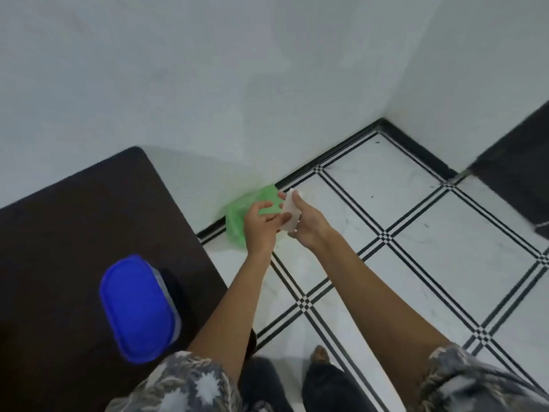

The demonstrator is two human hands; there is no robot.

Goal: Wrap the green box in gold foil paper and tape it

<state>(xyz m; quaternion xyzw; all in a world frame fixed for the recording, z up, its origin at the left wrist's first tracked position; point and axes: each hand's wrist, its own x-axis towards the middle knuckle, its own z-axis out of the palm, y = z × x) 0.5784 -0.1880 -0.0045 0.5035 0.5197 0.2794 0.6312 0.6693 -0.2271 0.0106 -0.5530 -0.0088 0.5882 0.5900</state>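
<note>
A green plastic bag [237, 217] lies on the floor against the white wall, beside the table's corner. My right hand [309, 228] is held out over the floor and grips a small whitish piece, paper or tape [290, 212]. My left hand [261, 226] is in front of the bag with its fingers spread, and its fingertips touch the whitish piece. No green box and no gold foil paper are in view.
A dark brown table [74, 221] fills the lower left, with a blue-lidded plastic container [136, 307] on it. White floor tiles with black stripe lines [386, 236] spread to the right. White walls meet in a corner [383, 117]. A dark object [523, 162] stands at the far right.
</note>
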